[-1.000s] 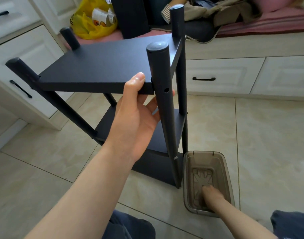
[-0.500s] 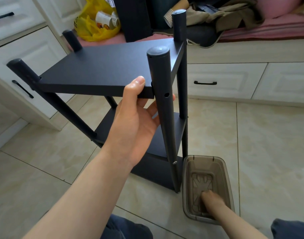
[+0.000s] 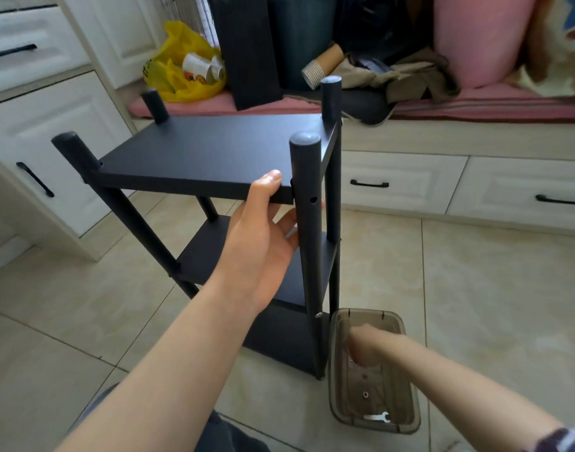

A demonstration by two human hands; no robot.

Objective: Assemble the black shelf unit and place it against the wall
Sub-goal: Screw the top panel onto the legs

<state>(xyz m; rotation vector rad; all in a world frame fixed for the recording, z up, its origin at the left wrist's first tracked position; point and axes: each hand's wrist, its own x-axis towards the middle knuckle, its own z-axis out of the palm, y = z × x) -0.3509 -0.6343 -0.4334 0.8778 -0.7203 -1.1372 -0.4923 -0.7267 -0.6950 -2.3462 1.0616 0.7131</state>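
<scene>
The black shelf unit (image 3: 207, 154) stands upright on the tiled floor, with three boards between four round posts. My left hand (image 3: 260, 236) holds the front edge of the top board beside the front-right post (image 3: 307, 177); the thumb lies on top and the fingers are underneath. An empty screw hole (image 3: 313, 200) shows in that post just below the board. My right hand (image 3: 364, 349) hovers, blurred, over the far end of a translucent brown plastic box (image 3: 410, 415), fingers curled downward. Whether it holds anything is hidden.
In the box lie a small flat wrench (image 3: 377, 417) and a small round fitting (image 3: 365, 394). White drawers (image 3: 34, 132) stand on the left. Behind is a drawer bench (image 3: 400, 181) with a pink cushion (image 3: 475, 106), a yellow bag (image 3: 181, 70) and a leaning black board (image 3: 247, 50).
My right hand has risen from the bottom of the box and its fingers have curled. My left hand keeps its hold on the top board.
</scene>
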